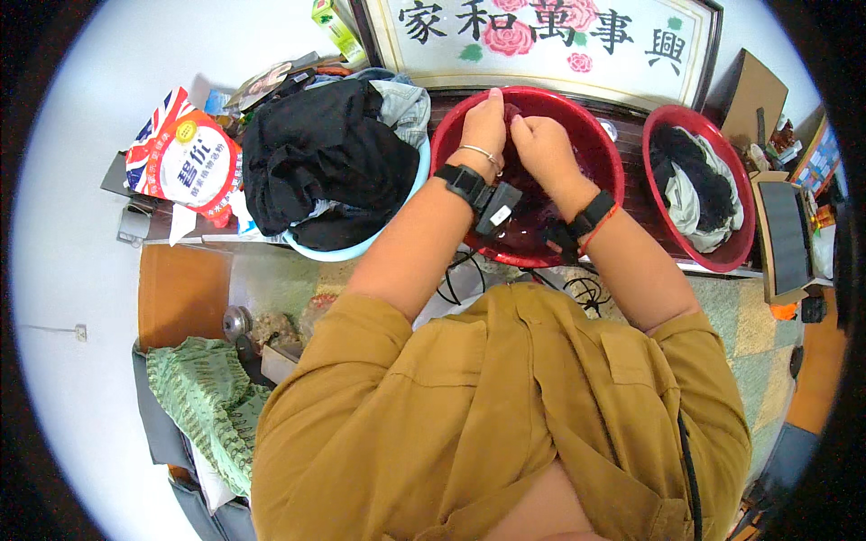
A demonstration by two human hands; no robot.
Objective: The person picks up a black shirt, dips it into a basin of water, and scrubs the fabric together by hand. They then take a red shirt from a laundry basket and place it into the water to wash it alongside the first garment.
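Both hands are over a large red plastic basin (612,162) that holds dark, reddish-looking water. My left hand (484,125) is closed with its thumb on top, at the basin's far left side. My right hand (547,145) is curled into a fist just beside it. Between them shows a small part of a dark red cloth (513,111), gripped by both; my hands hide most of it. Black bands with small devices are strapped on both wrists, and the left one also wears a bangle.
To the left, a light blue basin (338,254) is heaped with a black garment (331,149) and pale denim (406,111). Beyond it stands a washing powder bag (196,166). A smaller red basin (746,223) at right holds dark and pale clothes. A framed embroidery (440,57) leans behind.
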